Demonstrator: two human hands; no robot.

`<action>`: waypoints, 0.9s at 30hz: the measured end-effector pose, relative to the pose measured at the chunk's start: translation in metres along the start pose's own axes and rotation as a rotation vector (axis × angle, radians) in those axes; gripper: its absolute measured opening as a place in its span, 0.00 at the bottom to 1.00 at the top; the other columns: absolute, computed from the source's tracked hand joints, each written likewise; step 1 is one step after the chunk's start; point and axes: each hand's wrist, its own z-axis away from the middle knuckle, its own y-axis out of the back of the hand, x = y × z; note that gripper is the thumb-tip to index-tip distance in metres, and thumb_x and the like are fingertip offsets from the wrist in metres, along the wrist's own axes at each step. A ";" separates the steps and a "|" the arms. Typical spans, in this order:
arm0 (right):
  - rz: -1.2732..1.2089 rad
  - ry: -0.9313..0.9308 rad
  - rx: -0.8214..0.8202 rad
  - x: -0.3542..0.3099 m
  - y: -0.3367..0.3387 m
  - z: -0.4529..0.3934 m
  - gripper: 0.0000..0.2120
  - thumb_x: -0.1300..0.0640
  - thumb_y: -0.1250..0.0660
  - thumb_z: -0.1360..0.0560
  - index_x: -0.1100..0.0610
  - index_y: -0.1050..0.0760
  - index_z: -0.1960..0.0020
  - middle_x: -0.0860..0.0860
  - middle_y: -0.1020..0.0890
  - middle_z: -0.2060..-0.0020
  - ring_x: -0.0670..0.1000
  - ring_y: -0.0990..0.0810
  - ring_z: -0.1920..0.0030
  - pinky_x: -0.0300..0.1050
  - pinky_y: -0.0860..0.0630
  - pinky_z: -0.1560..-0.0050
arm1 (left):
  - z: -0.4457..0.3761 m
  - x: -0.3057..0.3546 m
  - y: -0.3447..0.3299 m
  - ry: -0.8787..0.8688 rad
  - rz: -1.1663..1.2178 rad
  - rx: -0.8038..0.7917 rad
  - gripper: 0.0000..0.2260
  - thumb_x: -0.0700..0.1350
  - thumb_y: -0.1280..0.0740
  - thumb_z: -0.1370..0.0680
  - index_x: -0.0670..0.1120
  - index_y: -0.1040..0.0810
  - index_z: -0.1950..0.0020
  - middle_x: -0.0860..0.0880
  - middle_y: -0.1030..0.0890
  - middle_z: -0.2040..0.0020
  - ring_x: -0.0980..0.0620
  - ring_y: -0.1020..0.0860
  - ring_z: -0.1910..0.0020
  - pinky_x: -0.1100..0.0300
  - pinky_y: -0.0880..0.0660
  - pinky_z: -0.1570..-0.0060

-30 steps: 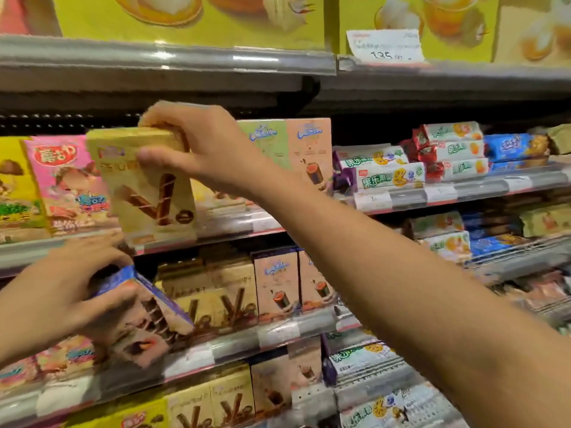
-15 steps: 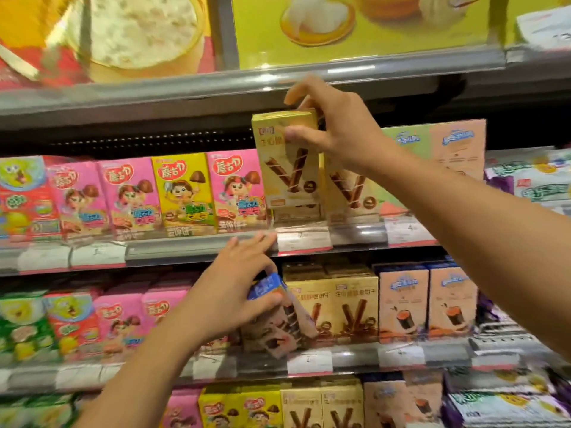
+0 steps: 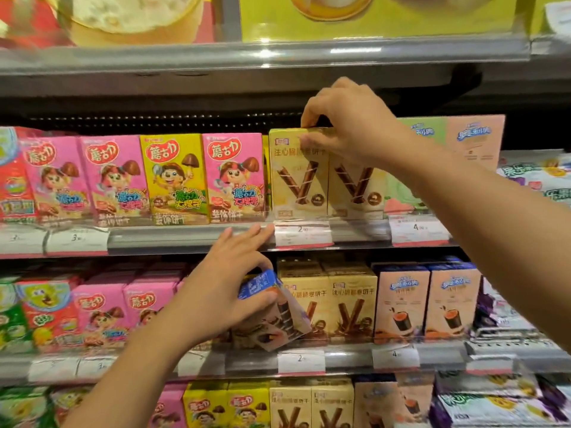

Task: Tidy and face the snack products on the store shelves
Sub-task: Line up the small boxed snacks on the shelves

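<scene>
Right hand: the right hand [image 3: 349,125] reaches to the upper product shelf [image 3: 191,237] and pinches the top edge of a cream wafer-stick box [image 3: 298,174]; fingertips [image 3: 306,123] curl over the top edge from behind, thumb pressed on the front face near the top; fingers narrow, closed on the box
Cream wafer-stick box: upright on the upper shelf, front face out; just beside a pink mushroom-biscuit box [image 3: 236,177] on its left and touching a second cream wafer-stick box [image 3: 355,183] on its right, which the hand partly hides
Left hand: the left hand [image 3: 228,291] is at the shelf below, gripping a blue-topped wafer-roll box [image 3: 272,310]; thumb under the blue top, fingers spread across the top and back; the upper fingers reach up to the rail of the shelf above, whether touching it cannot be told
Blue-topped wafer-roll box: tilted, top leaning left, lower corner near the lower shelf's rail [image 3: 346,358]; in front of a cream wafer-stick box in that row [image 3: 309,304]
Price tags: a white tag [image 3: 302,233] sits directly under the held cream box
</scene>
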 end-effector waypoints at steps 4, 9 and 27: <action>-0.165 -0.017 -0.064 0.009 -0.001 -0.003 0.11 0.46 0.30 0.22 0.47 0.22 0.41 0.44 0.18 0.49 0.47 0.28 0.45 0.42 0.33 0.54 | 0.000 0.000 -0.002 0.013 0.011 0.013 0.16 0.67 0.36 0.24 0.61 0.24 0.43 0.60 0.41 0.19 0.63 0.50 0.19 0.47 0.53 0.18; -0.328 -0.045 -0.170 0.017 0.008 -0.009 0.09 0.45 0.29 0.22 0.46 0.21 0.43 0.46 0.18 0.49 0.49 0.20 0.48 0.39 0.30 0.59 | 0.000 0.002 -0.002 0.024 0.062 0.039 0.15 0.66 0.35 0.25 0.60 0.23 0.43 0.63 0.41 0.20 0.63 0.48 0.19 0.47 0.53 0.19; -0.148 0.144 -0.242 -0.038 0.013 -0.055 0.23 0.41 0.33 0.21 0.56 0.21 0.35 0.51 0.16 0.43 0.52 0.19 0.44 0.51 0.20 0.43 | 0.001 0.005 -0.007 0.056 0.086 0.081 0.17 0.64 0.35 0.23 0.56 0.21 0.40 0.62 0.40 0.20 0.63 0.48 0.19 0.50 0.56 0.18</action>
